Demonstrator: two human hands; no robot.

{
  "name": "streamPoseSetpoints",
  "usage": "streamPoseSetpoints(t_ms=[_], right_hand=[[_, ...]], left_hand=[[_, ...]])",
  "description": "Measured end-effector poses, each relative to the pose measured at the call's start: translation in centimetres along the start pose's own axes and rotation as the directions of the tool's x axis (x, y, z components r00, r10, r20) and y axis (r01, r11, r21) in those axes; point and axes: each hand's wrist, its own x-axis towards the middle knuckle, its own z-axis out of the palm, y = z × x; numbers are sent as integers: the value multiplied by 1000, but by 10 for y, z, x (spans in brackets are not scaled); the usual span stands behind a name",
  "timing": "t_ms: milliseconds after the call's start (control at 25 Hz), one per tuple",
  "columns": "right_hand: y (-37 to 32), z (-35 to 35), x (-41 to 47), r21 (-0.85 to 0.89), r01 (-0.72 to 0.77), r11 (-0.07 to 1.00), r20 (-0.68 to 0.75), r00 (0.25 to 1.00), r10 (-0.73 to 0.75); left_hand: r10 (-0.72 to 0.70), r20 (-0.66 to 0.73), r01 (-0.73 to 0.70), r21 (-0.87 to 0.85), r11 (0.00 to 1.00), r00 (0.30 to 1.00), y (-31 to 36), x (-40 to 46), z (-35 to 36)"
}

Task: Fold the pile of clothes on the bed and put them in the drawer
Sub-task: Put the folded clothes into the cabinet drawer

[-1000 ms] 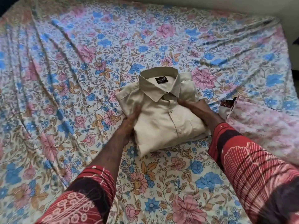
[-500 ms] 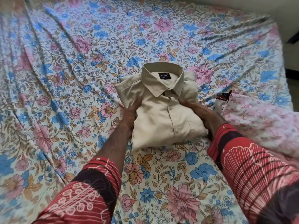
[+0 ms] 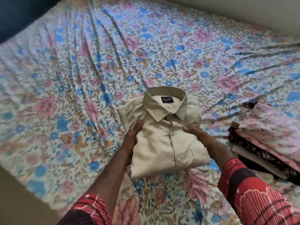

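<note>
Both hands, the left hand and right hand, clasp the folded beige shirt at frame centre; keep it level, supporting underneath so folds hold.

The black collar label of the beige shirt reads "NO FUSS"

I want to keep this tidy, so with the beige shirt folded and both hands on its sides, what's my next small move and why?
Probably lift the folded beige shirt level and carry it off toward the drawer. The left hand and right hand already grip its opposite sides, and the collar lies flat on top.
</note>
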Motion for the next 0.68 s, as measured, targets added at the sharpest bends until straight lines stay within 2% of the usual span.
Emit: streamPoseSetpoints(t_ms=[160,320,520,600,680], right_hand=[[5,86,-19,-136,-8,991,131,991,26],[9,189,-52,-307,58,950,274,961,29],[47,328,-106,-496,257,829,518,854,45],[67,378,-135,-530,306,791,596,798,91],[99,428,-169,-591,343,730,667,717,203]], left_hand=[[69,-184,-82,-64,995,981,23,-100,-57],[142,-321,-199,-152,968,936,31,-207,-112],[259,-560,-430,-197,881,787,7,-348,-192],[264,-635,-502,-226,835,726,-10,-411,-207],[246,-733,-582,-243,776,634,-43,-479,-219]])
